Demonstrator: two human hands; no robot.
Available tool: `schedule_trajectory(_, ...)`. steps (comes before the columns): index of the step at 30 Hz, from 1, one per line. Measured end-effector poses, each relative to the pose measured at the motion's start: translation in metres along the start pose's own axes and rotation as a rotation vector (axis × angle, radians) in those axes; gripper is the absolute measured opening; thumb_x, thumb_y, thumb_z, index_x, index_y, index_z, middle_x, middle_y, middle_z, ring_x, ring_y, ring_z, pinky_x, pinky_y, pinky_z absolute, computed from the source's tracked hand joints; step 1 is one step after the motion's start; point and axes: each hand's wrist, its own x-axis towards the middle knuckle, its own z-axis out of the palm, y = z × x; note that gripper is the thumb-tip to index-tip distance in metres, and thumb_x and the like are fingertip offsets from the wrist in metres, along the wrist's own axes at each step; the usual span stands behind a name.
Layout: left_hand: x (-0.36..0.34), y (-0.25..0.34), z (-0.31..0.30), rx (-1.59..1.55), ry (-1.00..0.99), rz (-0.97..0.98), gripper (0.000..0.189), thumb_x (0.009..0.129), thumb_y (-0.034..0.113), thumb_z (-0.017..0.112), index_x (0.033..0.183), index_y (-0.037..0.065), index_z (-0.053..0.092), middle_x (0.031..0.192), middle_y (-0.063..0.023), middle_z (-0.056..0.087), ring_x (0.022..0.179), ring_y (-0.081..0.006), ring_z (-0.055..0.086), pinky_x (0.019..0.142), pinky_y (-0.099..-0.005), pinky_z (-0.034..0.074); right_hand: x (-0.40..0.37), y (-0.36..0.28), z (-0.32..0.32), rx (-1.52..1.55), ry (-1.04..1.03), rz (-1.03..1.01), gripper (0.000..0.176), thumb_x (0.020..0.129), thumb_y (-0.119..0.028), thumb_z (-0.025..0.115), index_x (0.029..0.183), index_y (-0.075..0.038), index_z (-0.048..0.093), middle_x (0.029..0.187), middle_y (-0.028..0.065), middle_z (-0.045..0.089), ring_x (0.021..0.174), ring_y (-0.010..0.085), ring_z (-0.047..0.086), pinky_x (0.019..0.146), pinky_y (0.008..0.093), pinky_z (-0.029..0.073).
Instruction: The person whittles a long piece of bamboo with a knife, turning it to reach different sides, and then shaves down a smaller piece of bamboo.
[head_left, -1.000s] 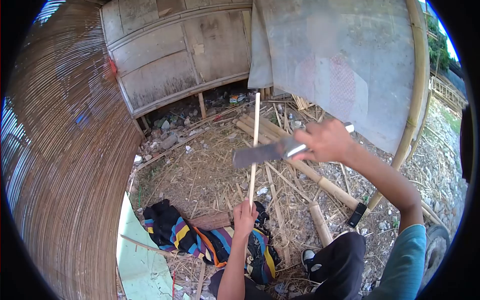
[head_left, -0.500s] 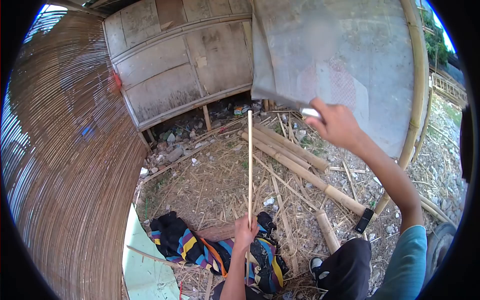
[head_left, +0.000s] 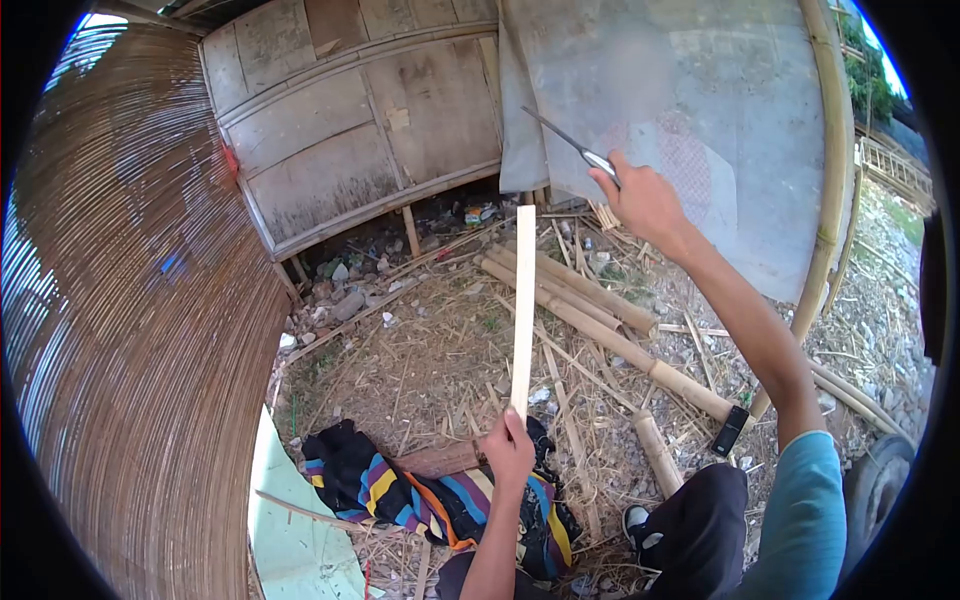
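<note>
My left hand (head_left: 508,450) is closed around a pale bamboo strip (head_left: 525,300), which stands nearly upright with its broad face toward me and its lower end running down past my wrist. Raised at the upper right, my right hand (head_left: 640,205) grips the handle of a knife (head_left: 575,145). The blade points up and to the left, apart from the strip. Below my left hand, a striped multicoloured cloth (head_left: 400,495) lies bunched over dark fabric, beside a piece of brown wood (head_left: 440,458).
Cut bamboo poles (head_left: 600,320) lie on the straw-strewn ground ahead, with a black phone-like device (head_left: 731,430) near their end. A slatted bamboo wall (head_left: 150,330) stands left, board panels (head_left: 320,130) ahead, a grey sheet (head_left: 700,100) right. A light green board (head_left: 300,530) lies lower left.
The bamboo strip has turned from its narrow edge to its broad face, and my left hand has shifted right and slightly up. My right hand has tilted the knife upward.
</note>
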Motion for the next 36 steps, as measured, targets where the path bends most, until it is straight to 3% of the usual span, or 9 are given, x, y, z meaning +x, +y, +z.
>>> schedule_trajectory(3, -0.010, -0.003, 0.005, -0.034, -0.013, 0.035, 0.034, 0.091, 0.019, 0.047, 0.066, -0.003, 0.051, 0.046, -0.0089, 0.040, 0.041, -0.0106, 0.038, 0.042, -0.0304, 0.032, -0.005, -0.001, -0.020, -0.066, 0.128, -0.129, 0.043, 0.089, -0.050, 0.041, 0.088, -0.008, 0.046, 0.062, 0.0159, 0.059, 0.051, 0.0369, 0.057, 0.045, 0.0438, 0.045)
schedule_trajectory(10, -0.003, -0.001, -0.004, -0.020, 0.011, 0.069, 0.042, 0.094, 0.022, 0.043, 0.060, -0.002, 0.050, 0.047, -0.0005, 0.045, 0.044, -0.0064, 0.042, 0.040, -0.0259, 0.030, -0.091, -0.033, -0.027, -0.189, -0.020, -0.988, 0.047, 0.082, -0.060, 0.044, 0.083, -0.013, 0.047, 0.051, 0.0046, 0.050, 0.042, 0.0189, 0.056, 0.034, 0.0308, 0.041)
schedule_trajectory(13, -0.004, 0.019, -0.007, -0.017, 0.006, 0.104, 0.039, 0.093, 0.022, 0.045, 0.063, -0.002, 0.049, 0.047, -0.0030, 0.045, 0.043, -0.0086, 0.041, 0.041, -0.0280, 0.030, -0.084, -0.018, -0.010, -0.278, -0.090, -0.877, 0.050, 0.080, -0.062, 0.045, 0.081, -0.013, 0.046, 0.053, 0.0055, 0.052, 0.041, 0.0189, 0.055, 0.034, 0.0303, 0.042)
schedule_trajectory(14, -0.005, 0.027, -0.007, 0.035, 0.002, 0.106, 0.038, 0.093, 0.022, 0.045, 0.064, -0.002, 0.049, 0.048, -0.0040, 0.045, 0.042, -0.0094, 0.040, 0.041, -0.0286, 0.031, -0.065, -0.006, -0.001, -0.304, -0.096, -0.601, 0.049, 0.080, -0.061, 0.046, 0.081, -0.012, 0.045, 0.053, 0.0064, 0.053, 0.041, 0.0200, 0.055, 0.034, 0.0312, 0.042)
schedule_trajectory(20, -0.001, 0.006, 0.010, -0.188, -0.024, -0.109, 0.047, 0.096, 0.028, 0.040, 0.059, 0.000, 0.047, 0.048, -0.0011, 0.042, 0.044, -0.0074, 0.038, 0.041, -0.0269, 0.029, -0.080, -0.042, 0.006, -0.135, -0.041, -0.548, 0.047, 0.083, -0.058, 0.045, 0.084, -0.011, 0.047, 0.057, 0.0092, 0.056, 0.041, 0.0221, 0.057, 0.034, 0.0334, 0.042)
schedule_trajectory(26, -0.004, -0.008, 0.008, -0.191, -0.005, -0.013, 0.037, 0.093, 0.019, 0.042, 0.063, -0.003, 0.047, 0.049, -0.0067, 0.044, 0.045, -0.0143, 0.041, 0.046, -0.0323, 0.033, -0.121, -0.060, 0.005, -0.132, -0.146, -0.987, 0.047, 0.080, -0.060, 0.047, 0.081, -0.014, 0.047, 0.054, 0.0023, 0.048, 0.041, 0.0160, 0.053, 0.037, 0.0299, 0.042)
schedule_trajectory(27, -0.002, -0.028, 0.016, -0.104, 0.118, 0.241, 0.035, 0.091, 0.018, 0.042, 0.066, -0.004, 0.049, 0.048, -0.0109, 0.046, 0.042, -0.0207, 0.043, 0.045, -0.0349, 0.034, -0.124, -0.058, 0.001, -0.193, -0.106, -1.045, 0.047, 0.078, -0.062, 0.048, 0.079, -0.015, 0.047, 0.051, 0.0013, 0.046, 0.042, 0.0150, 0.054, 0.037, 0.0291, 0.042)
schedule_trajectory(31, -0.002, 0.023, -0.005, 0.038, -0.005, 0.029, 0.041, 0.094, 0.021, 0.041, 0.061, -0.003, 0.045, 0.048, -0.0068, 0.042, 0.045, -0.0132, 0.040, 0.044, -0.0337, 0.031, -0.059, -0.019, 0.005, -0.263, -0.090, -0.432, 0.046, 0.086, -0.056, 0.041, 0.085, -0.010, 0.044, 0.058, 0.0092, 0.055, 0.043, 0.0221, 0.057, 0.038, 0.0327, 0.045)
schedule_trajectory(36, -0.006, 0.012, 0.002, -0.047, 0.033, -0.007, 0.044, 0.095, 0.022, 0.039, 0.059, -0.003, 0.042, 0.046, -0.0056, 0.041, 0.044, -0.0113, 0.038, 0.043, -0.0324, 0.030, -0.086, -0.042, -0.017, -0.275, -0.137, -0.385, 0.048, 0.085, -0.059, 0.040, 0.085, -0.012, 0.045, 0.059, 0.0096, 0.054, 0.042, 0.0227, 0.056, 0.036, 0.0337, 0.043)
